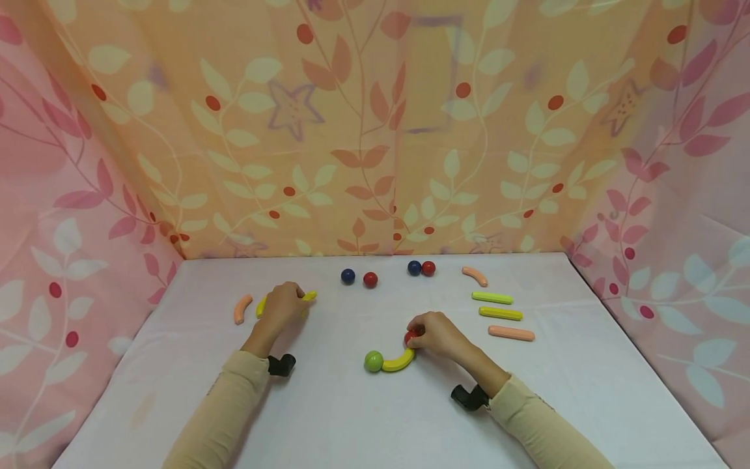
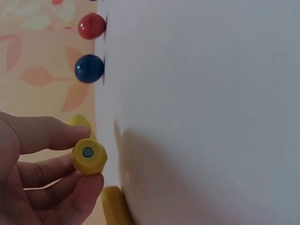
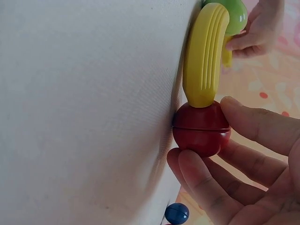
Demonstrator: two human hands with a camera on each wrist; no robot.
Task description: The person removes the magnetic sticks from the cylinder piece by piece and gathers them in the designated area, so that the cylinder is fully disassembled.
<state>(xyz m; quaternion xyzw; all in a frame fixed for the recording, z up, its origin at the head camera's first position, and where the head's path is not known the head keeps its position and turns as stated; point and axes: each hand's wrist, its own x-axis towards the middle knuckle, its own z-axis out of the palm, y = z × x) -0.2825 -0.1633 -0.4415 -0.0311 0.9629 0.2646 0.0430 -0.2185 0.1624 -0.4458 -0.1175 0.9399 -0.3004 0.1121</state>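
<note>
Above the left part of the table, my left hand [image 1: 282, 307] pinches a yellow stick [image 2: 97, 163] between thumb and fingers. A round metal spot shows in the stick's end. Another yellow piece [image 1: 260, 307] lies on the table beside this hand, partly hidden by it. Near the middle, my right hand [image 1: 441, 335] grips a red ball [image 3: 202, 129] with thumb and fingertips. The ball touches one end of a curved yellow stick [image 1: 398, 362]. At the stick's other end sits a green ball [image 1: 374, 361], touching it.
Toward the back lie blue balls [image 1: 348, 277] and red balls [image 1: 370, 280]. At the right are a curved orange stick [image 1: 475, 276] and straight sticks: green [image 1: 492, 298], yellow [image 1: 500, 313], orange [image 1: 512, 333]. Another curved orange stick [image 1: 243, 309] lies far left. Patterned cloth surrounds the white table.
</note>
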